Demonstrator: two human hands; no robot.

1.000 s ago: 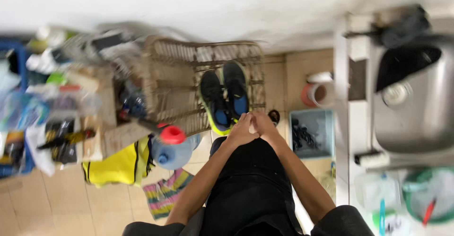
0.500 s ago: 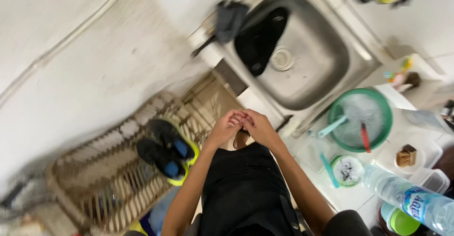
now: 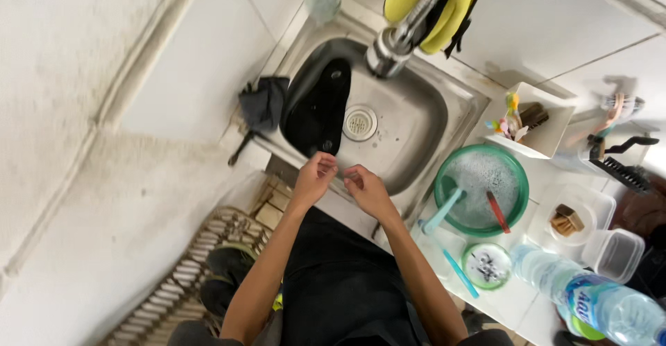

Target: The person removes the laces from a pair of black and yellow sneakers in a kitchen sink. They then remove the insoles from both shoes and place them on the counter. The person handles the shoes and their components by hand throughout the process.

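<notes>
— What are your hands on?
— Nothing: my left hand [image 3: 316, 176] and right hand [image 3: 364, 188] hover empty, fingers loosely curled, over the sink's [image 3: 423, 120] near rim.
— Nearest thing?
— The black cloth [image 3: 319, 107] in the basin; probably soft, wet, limp. I'd pinch a bunched fold.

Home kitchen, steel sink [image 3: 416, 120], tap [image 3: 401, 32], soapy basin [image 3: 481, 190]

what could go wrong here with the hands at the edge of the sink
The green basin of soapy water stands close by the right hand; an elbow swing might tip it or knock out the utensils standing in it. The plastic bottle lies on its side near the counter's edge and could roll off. The dark item in the sink could block the drain.
</notes>
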